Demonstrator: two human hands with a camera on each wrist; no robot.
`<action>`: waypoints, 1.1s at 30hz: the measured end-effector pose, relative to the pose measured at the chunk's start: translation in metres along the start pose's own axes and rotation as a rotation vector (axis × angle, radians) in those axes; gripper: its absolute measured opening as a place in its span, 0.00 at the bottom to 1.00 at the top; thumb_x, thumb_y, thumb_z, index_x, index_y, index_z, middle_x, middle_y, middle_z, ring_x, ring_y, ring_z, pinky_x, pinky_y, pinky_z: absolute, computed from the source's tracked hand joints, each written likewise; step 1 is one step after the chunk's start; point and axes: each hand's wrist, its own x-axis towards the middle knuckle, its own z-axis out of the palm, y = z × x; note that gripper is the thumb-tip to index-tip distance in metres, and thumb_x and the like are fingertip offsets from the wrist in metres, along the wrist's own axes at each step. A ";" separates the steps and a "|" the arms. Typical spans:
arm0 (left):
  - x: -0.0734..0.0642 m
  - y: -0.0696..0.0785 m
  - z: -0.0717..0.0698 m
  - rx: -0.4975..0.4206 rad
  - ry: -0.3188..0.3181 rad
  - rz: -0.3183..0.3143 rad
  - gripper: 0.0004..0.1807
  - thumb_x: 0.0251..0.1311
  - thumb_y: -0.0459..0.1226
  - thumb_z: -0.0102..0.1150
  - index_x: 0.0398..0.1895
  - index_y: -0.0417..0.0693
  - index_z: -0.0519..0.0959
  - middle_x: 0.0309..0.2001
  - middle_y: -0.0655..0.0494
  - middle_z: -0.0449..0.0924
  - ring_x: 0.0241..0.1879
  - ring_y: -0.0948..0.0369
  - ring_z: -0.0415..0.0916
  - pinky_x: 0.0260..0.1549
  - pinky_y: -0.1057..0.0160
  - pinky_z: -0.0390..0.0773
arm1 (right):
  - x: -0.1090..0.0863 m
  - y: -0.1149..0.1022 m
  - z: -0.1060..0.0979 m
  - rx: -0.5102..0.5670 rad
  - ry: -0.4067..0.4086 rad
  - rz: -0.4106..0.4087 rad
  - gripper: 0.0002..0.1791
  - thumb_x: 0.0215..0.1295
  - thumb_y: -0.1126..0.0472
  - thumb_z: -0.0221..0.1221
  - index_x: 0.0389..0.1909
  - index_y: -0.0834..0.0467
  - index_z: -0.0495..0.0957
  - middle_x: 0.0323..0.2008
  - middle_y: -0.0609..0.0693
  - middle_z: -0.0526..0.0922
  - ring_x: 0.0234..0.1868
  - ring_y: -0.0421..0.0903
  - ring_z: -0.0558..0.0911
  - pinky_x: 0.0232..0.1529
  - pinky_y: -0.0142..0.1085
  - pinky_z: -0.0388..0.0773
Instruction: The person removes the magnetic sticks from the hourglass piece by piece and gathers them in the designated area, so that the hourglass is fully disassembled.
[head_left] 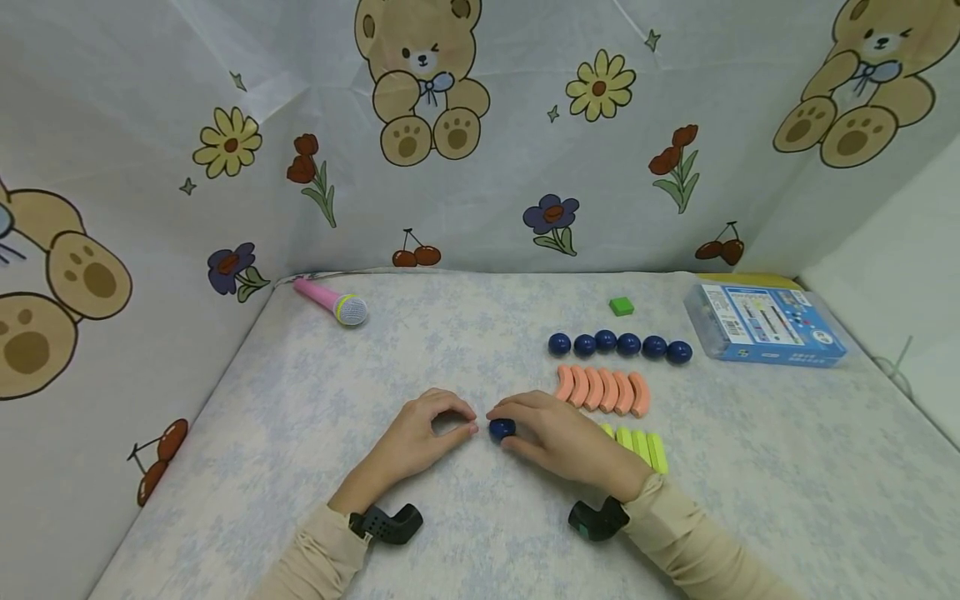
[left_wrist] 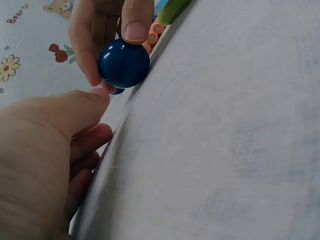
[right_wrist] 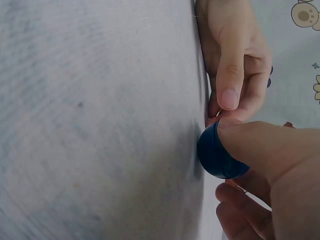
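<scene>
Near the middle of the table, my right hand (head_left: 566,437) pinches a dark blue ball (head_left: 502,430) between thumb and fingers. In the right wrist view the thumb lies over the ball (right_wrist: 220,152), which sits close on the cloth. My left hand (head_left: 423,433) is just left of it, thumb and fingers loosely curved towards the ball with nothing between them. Beyond the right hand runs a row of several matching blue balls (head_left: 628,344). Curved salmon-pink pieces (head_left: 602,390) are lined up below that row. Yellow-green sticks (head_left: 643,448) are partly hidden by the right hand and wrist.
A pink toy microphone (head_left: 330,302) lies at the back left. At the back right rests a blue-and-clear box (head_left: 772,325), with a small green block (head_left: 621,307) to its left. A patterned cloth backdrop (head_left: 480,208) rises behind the table.
</scene>
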 end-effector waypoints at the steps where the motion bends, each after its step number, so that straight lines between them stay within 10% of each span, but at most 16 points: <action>1: 0.000 0.000 0.000 0.004 0.000 0.002 0.06 0.64 0.44 0.72 0.42 0.60 0.86 0.44 0.70 0.84 0.52 0.66 0.78 0.57 0.56 0.78 | 0.000 0.000 0.000 0.002 -0.005 0.006 0.20 0.73 0.54 0.64 0.63 0.53 0.80 0.59 0.48 0.83 0.62 0.48 0.80 0.61 0.46 0.79; 16: -0.002 -0.001 0.000 0.007 0.018 0.019 0.05 0.64 0.42 0.72 0.41 0.59 0.86 0.43 0.71 0.84 0.51 0.66 0.78 0.56 0.57 0.78 | -0.012 0.022 -0.033 0.045 0.104 0.105 0.20 0.66 0.60 0.70 0.57 0.58 0.83 0.46 0.48 0.88 0.40 0.42 0.87 0.42 0.38 0.85; 33: -0.002 -0.001 0.001 0.017 0.004 0.019 0.06 0.65 0.43 0.71 0.43 0.58 0.86 0.44 0.70 0.84 0.52 0.65 0.78 0.57 0.57 0.78 | -0.061 0.087 -0.098 0.011 0.252 0.352 0.20 0.69 0.61 0.67 0.59 0.61 0.78 0.54 0.60 0.84 0.53 0.61 0.85 0.53 0.59 0.81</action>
